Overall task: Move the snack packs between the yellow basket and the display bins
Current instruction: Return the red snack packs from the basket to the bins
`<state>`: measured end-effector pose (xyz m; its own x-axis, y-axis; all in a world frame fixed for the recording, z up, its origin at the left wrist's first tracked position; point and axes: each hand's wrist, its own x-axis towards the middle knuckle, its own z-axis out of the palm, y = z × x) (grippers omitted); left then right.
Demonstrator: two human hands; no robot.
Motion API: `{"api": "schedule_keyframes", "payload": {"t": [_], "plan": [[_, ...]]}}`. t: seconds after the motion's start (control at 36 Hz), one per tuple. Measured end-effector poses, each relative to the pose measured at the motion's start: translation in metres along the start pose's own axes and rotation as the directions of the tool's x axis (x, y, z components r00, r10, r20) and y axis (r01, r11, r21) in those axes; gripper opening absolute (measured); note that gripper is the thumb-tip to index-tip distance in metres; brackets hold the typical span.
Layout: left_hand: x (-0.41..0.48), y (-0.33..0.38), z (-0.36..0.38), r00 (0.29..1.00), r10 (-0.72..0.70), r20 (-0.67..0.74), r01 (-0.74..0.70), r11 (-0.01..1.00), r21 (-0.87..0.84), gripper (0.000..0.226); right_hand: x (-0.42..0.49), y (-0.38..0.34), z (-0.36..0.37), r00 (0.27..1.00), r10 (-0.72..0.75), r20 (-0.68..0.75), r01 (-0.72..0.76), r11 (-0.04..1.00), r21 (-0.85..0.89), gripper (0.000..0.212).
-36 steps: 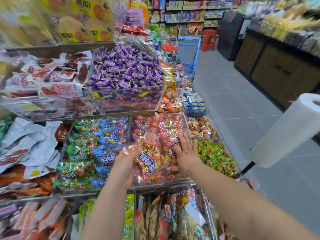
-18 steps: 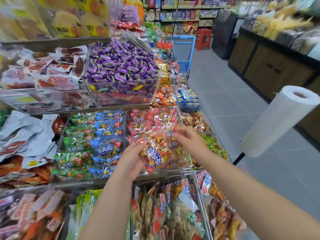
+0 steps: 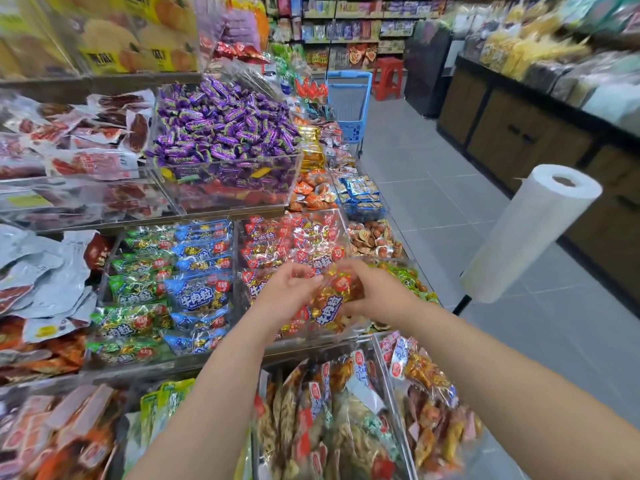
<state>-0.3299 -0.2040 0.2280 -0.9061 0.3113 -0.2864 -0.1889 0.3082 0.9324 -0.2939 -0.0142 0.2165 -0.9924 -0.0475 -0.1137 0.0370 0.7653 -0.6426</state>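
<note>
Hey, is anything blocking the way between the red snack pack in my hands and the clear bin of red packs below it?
Nothing visible does. The left hand and right hand hold the red snack pack over the clear bin, with only its own red packs underneath. The yellow basket is not in view.
</note>
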Motion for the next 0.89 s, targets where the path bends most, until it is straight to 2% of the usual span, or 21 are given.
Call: {"api": "schedule_keyframes", "payload": {"t": [0.06, 0.08, 0.17, 0.22, 0.28, 0.33, 0.39, 0.44, 0.53, 0.56, 0.58, 0.64, 0.75, 0.81, 0.89], "plan": [[-0.001, -0.004, -0.006, 0.994, 0.086, -0.074, -0.083, 0.995, 0.05, 0.014, 0.002, 0.01, 0.001, 0.992, 0.123, -0.031, -0.113, 0.969, 0.221, 0.074], [-0.001, -0.007, -0.011, 0.986, 0.137, -0.099, -0.126, 0.986, 0.108, 0.019, 0.003, 0.015, 0.003, 0.982, 0.177, -0.07, -0.148, 0.941, 0.303, 0.072], [-0.002, -0.026, -0.023, 0.983, 0.185, -0.009, -0.165, 0.897, 0.411, 0.052, 0.009, 0.025, 0.01, 0.939, 0.304, -0.157, -0.207, 0.87, 0.448, 0.057], [0.0, -0.042, -0.025, 0.99, 0.117, 0.079, -0.139, 0.715, 0.685, 0.069, 0.014, 0.028, 0.02, 0.928, 0.341, -0.149, -0.231, 0.841, 0.49, 0.043], [0.003, -0.059, -0.024, 0.992, 0.08, 0.101, -0.127, 0.495, 0.859, 0.076, 0.016, 0.029, 0.031, 0.932, 0.342, -0.119, -0.251, 0.848, 0.468, 0.04], [0.005, -0.075, -0.023, 0.992, 0.089, 0.09, -0.116, 0.356, 0.927, 0.068, 0.017, 0.028, 0.041, 0.944, 0.324, -0.057, -0.276, 0.875, 0.397, 0.049], [0.008, -0.089, -0.024, 0.986, 0.135, 0.096, -0.129, 0.263, 0.956, 0.055, 0.019, 0.028, 0.048, 0.957, 0.289, -0.027, -0.275, 0.932, 0.236, 0.065], [0.01, -0.096, -0.025, 0.977, 0.191, 0.097, -0.143, 0.244, 0.959, 0.038, 0.021, 0.027, 0.052, 0.964, 0.256, -0.079, -0.249, 0.965, 0.081, 0.073], [0.017, -0.092, -0.029, 0.966, 0.23, 0.12, -0.181, 0.267, 0.946, 0.025, 0.018, 0.023, 0.056, 0.957, 0.188, -0.219, -0.195, 0.981, -0.009, 0.112], [0.021, -0.089, -0.031, 0.962, 0.238, 0.132, -0.194, 0.256, 0.947, 0.024, 0.017, 0.023, 0.056, 0.963, 0.131, -0.236, -0.157, 0.983, -0.096, 0.121], [0.025, -0.085, -0.033, 0.958, 0.246, 0.145, -0.204, 0.235, 0.95, 0.023, 0.016, 0.023, 0.055, 0.974, 0.051, -0.222, -0.103, 0.969, -0.226, 0.124], [0.034, -0.076, -0.038, 0.956, 0.247, 0.159, -0.208, 0.19, 0.959, 0.021, 0.02, 0.022, 0.054, 0.986, -0.085, -0.142, 0.01, 0.888, -0.459, 0.116], [0.054, -0.064, -0.043, 0.946, 0.287, 0.153, -0.196, 0.125, 0.973, 0.012, 0.037, 0.013, 0.045, 0.986, -0.146, -0.081, 0.048, 0.712, -0.701, 0.086], [0.06, -0.064, -0.043, 0.947, 0.296, 0.124, -0.162, 0.109, 0.981, 0.016, 0.044, 0.01, 0.04, 0.991, -0.134, -0.027, 0.065, 0.635, -0.77, 0.078], [0.066, -0.071, -0.036, 0.938, 0.328, 0.107, -0.146, 0.096, 0.985, 0.026, 0.053, 0.009, 0.04, 0.989, -0.089, 0.117, 0.147, 0.625, -0.767, 0.104]]}}
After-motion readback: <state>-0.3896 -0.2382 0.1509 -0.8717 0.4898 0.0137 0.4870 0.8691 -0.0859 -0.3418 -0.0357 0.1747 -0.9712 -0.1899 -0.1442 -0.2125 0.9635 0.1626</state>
